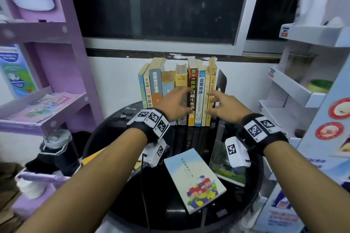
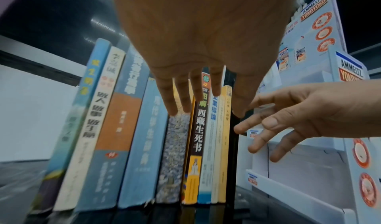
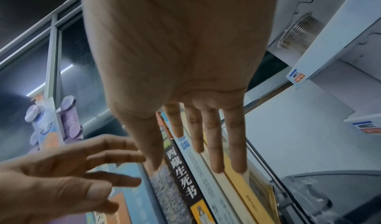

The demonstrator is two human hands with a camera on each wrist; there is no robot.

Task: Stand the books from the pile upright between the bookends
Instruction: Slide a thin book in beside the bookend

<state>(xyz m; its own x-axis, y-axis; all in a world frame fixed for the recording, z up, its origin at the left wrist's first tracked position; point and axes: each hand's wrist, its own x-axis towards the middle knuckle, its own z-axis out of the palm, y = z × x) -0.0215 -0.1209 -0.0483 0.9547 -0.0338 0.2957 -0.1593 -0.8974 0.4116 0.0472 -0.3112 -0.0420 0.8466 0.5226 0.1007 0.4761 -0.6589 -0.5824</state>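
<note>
A row of upright books stands at the back of the round black table, against a black bookend on its right; no left bookend shows. My left hand reaches to the spines with straight, spread fingers by the speckled book and the dark brown book. My right hand is open too, its fingers at the yellow books. Neither hand holds anything. A pale blue book and a green-covered book lie flat in front.
A purple shelf unit stands on the left and a white display rack on the right, both close to the table. A dark bottle sits at the left edge. Another flat book lies partly under my left wrist.
</note>
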